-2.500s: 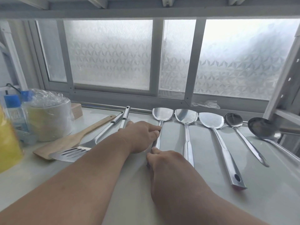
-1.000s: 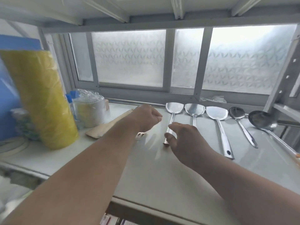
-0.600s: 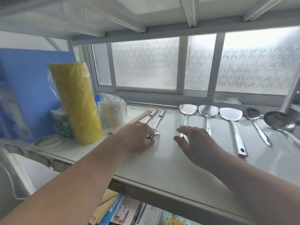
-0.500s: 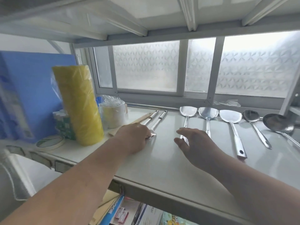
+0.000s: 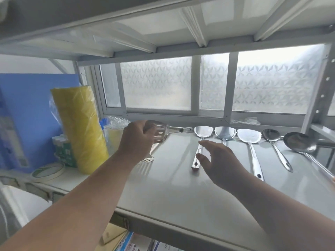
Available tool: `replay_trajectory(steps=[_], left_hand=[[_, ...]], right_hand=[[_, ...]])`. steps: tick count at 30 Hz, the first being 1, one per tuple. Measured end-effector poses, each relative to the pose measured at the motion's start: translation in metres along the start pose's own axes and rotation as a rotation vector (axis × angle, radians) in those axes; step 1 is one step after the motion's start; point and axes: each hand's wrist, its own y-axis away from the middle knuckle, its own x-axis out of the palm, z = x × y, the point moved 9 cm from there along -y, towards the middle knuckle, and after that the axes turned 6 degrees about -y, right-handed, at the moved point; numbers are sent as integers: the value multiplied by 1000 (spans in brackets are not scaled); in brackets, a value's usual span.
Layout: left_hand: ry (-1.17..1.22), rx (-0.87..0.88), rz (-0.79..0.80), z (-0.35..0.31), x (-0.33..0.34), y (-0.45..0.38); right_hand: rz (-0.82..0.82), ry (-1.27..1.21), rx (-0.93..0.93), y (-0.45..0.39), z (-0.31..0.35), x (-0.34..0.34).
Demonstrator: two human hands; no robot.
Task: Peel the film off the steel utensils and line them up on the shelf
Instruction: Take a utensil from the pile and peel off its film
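Note:
My left hand (image 5: 137,140) grips the head of a slotted steel spatula (image 5: 161,134) and holds it above the shelf (image 5: 174,187), its handle pointing right toward the window. A second slotted utensil (image 5: 148,159) lies on the shelf just below that hand. To the right, several steel utensils lie side by side with their heads toward the window: three turners (image 5: 198,151), (image 5: 225,133), (image 5: 252,147), a spoon (image 5: 277,149) and a ladle (image 5: 301,144). My right hand (image 5: 220,163) hovers open over the leftmost turner's handle, fingers spread.
At the shelf's left stand a tall yellow wrapped roll (image 5: 81,127), a plastic-wrapped stack of cups (image 5: 116,131), a blue board (image 5: 27,113), a green box (image 5: 62,153) and a tape roll (image 5: 49,170). Crumpled film (image 5: 247,121) lies on the window sill. Boxes show under the shelf.
My left hand has picked a slotted spatula up off the shelf and raised it by its head. My right hand stays open near the leftmost turner's handle.

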Motion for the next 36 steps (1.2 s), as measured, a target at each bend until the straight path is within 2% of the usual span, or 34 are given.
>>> replay_trajectory(steps=[3, 5, 7, 11, 16, 20, 23, 25, 30, 34, 36], left_hand=[[475, -148, 44, -9, 0, 0], [639, -214, 80, -12, 2, -2], [746, -266, 156, -13, 7, -4], [823, -335, 289, -7, 18, -7], [912, -437, 376, 8, 26, -8], [966, -547, 373, 19, 29, -11], [1175, -642, 324, 25, 31, -12], [1261, -655, 357, 23, 38, -12], [953, -556, 531, -3, 77, 5], [761, -394, 609, -29, 113, 13], [735, -379, 589, -34, 124, 13]], right_hand=[[-102, -3, -15, -8, -10, -17], [-181, -2, -1, -11, -19, -30], [-263, 33, 39, -13, -30, -47], [-389, 184, 242, -10, -61, -76], [-488, 125, 140, -13, -67, -89], [-446, 46, 90, -13, -59, -86], [-369, 82, 106, -14, -58, -78], [-282, 53, 132, -17, -59, -68], [-50, -365, 212, -10, -38, -33], [119, -645, 336, 6, -14, 11], [152, -758, 369, 12, -4, 22]])
